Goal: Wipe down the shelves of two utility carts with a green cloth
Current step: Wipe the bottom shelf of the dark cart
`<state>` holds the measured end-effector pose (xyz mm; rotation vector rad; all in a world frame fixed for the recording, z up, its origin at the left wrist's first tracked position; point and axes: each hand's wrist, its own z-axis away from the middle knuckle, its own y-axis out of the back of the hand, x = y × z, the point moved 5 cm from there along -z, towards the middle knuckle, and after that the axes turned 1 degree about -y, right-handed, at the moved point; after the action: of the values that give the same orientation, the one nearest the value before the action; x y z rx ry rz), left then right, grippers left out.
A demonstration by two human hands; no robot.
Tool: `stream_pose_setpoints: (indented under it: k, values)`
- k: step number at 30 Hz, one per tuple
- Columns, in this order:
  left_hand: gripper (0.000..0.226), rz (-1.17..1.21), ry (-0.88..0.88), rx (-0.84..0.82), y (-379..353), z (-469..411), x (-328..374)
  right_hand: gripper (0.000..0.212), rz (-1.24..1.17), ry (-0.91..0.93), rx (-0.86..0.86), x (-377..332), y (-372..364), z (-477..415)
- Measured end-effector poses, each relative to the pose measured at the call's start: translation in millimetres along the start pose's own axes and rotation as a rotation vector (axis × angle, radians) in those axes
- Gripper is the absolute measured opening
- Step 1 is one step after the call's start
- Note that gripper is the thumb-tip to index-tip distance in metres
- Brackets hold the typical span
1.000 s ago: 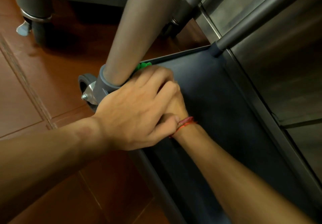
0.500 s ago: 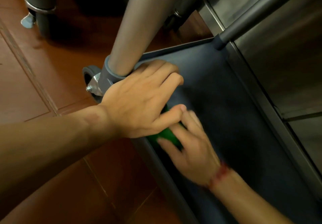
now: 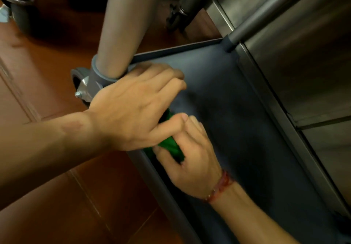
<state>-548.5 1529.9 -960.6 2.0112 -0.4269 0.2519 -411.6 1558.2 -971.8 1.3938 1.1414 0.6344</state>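
Overlapping green cloth (image 3: 169,146): left hand (image 3: 133,108); cart post (image 3: 121,25) beside.

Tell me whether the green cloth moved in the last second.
Yes. The green cloth slid away from the corner post, back along the shelf rim.

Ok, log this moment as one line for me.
stage: wiping cart shelf | right hand: grips green cloth against side rim | left hand: rests on shelf corner beside post
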Motion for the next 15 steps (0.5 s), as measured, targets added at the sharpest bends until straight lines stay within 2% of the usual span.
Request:
stream_pose_setpoints:
  k: [6,8,11,13,15]
  values:
    - [0.052,0.024,-0.004,-0.009,1,-1,2,0.028,-0.023,0.031,0.049,38,-7,-64]
    - [0.052,0.032,-0.003,-0.021,1,-1,1,0.031,0.049,-0.080,0.114,76,-4,-83]
    - [0.054,0.011,0.021,-0.043,-2,0,-1,0.057,0.179,-0.276,0.212,138,2,-105]
    - [0.054,0.012,0.025,-0.053,-2,0,-3,0.060,0.265,-0.400,0.248,184,10,-106]
    - [0.052,0.022,0.026,-0.051,-1,-1,-3,0.064,0.384,-0.626,0.233,233,25,-89]
